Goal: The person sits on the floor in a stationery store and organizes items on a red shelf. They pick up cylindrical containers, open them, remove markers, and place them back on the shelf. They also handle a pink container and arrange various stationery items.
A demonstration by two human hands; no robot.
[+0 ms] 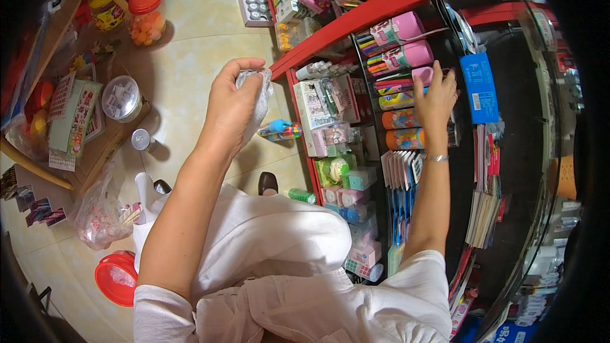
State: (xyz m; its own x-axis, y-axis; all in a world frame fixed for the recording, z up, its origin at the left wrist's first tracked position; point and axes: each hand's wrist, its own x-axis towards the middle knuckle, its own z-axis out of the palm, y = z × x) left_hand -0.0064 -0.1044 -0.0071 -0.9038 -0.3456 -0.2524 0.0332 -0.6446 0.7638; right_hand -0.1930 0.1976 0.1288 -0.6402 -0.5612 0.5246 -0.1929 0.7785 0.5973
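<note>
My left hand (236, 100) is raised over the tiled floor, its thumb and fingers closed on a crumpled, whitish cloth or tissue (259, 105). On the right, my right hand (434, 97) reaches onto the shelf, fingers around a small pink container (422, 76) among pens and markers. Whether it grips the container or only touches it, I cannot tell. Two larger pink cylindrical cases (413, 53) with coloured pens lie just beyond that hand. Orange patterned cylinders (400, 119) lie beside my right wrist, partly behind it.
Red-edged shelving (352, 24) runs along the right, stocked with boxes, card packs and a blue box (480, 88). On the floor stand a red-lidded jar (147, 14), a clear round tub (121, 97), a small can (142, 140), a marker set (281, 129) and a red basin (114, 280).
</note>
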